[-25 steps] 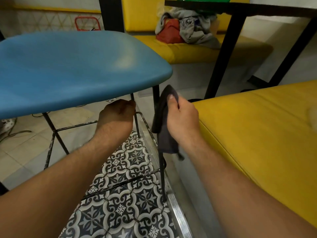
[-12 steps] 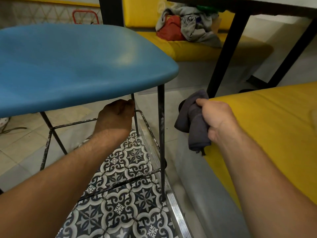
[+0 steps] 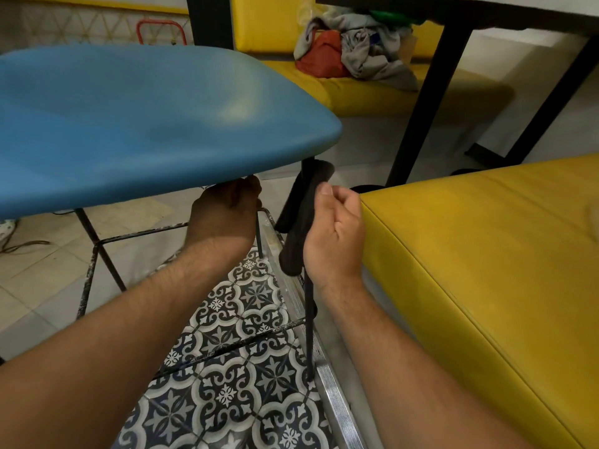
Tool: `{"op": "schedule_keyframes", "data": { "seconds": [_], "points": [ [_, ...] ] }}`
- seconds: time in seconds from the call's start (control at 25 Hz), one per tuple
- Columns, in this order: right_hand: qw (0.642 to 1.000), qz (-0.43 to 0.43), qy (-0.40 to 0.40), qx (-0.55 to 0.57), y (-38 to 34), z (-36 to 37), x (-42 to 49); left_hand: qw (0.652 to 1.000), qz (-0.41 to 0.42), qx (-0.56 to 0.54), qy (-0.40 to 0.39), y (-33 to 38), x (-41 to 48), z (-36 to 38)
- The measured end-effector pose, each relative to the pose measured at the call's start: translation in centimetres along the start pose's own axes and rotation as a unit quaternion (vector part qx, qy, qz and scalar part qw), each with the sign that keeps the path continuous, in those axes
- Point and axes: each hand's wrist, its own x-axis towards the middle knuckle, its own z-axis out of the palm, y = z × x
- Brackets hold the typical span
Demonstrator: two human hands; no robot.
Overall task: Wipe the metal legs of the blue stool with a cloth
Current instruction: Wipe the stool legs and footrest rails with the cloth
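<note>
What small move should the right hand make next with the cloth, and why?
Probably slide the right hand and cloth down the front leg. The cloth sits at the leg's top, just under the seat; the metal below is uncovered, and the left hand grips the frame.

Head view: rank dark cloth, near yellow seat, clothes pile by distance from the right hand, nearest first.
From the right hand:
1. dark cloth: gripped in it, against the stool leg.
2. near yellow seat: just to its right.
3. clothes pile: far back, on the far yellow bench.
</note>
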Motion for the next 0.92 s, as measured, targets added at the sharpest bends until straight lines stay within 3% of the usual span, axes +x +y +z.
{"op": "schedule_keyframes", "data": {
  "seconds": [0.08,0.2,0.4,0.48,0.6,0.72,0.8,0.92],
  "points": [
    [0.997,0.044,-0.010,0.068,0.6,0.2,-0.1,1.000,-0.006,-0.012,-0.005,0.0,-0.1,0.1],
    [0.993,0.037,-0.049,0.099,1.9,0.0,0.7,1.000,0.006,0.003,-0.007,-0.4,-0.2,-0.3],
    [0.991,0.025,-0.132,0.015,3.6,1.7,3.9,1.000,0.020,0.022,-0.008,-1.3,-0.6,-1.3],
    [0.994,0.034,-0.099,-0.040,4.0,3.0,3.8,0.999,0.024,0.035,-0.006,-1.8,-0.7,-1.4],
    [0.993,-0.019,-0.039,-0.108,5.1,3.4,2.8,0.997,0.041,0.065,-0.008,-2.5,-1.2,-1.4],
    [0.986,-0.061,-0.034,-0.148,5.9,3.1,2.1,0.995,0.048,0.088,-0.012,-2.4,-1.5,-1.5],
    [0.983,-0.072,-0.078,-0.147,6.2,2.4,1.9,0.995,0.050,0.087,-0.017,-2.2,-1.5,-1.5],
    [0.964,-0.079,-0.205,-0.149,6.6,-0.1,1.5,0.995,0.057,0.078,-0.021,-1.9,-1.7,-1.4]
  ]
}}
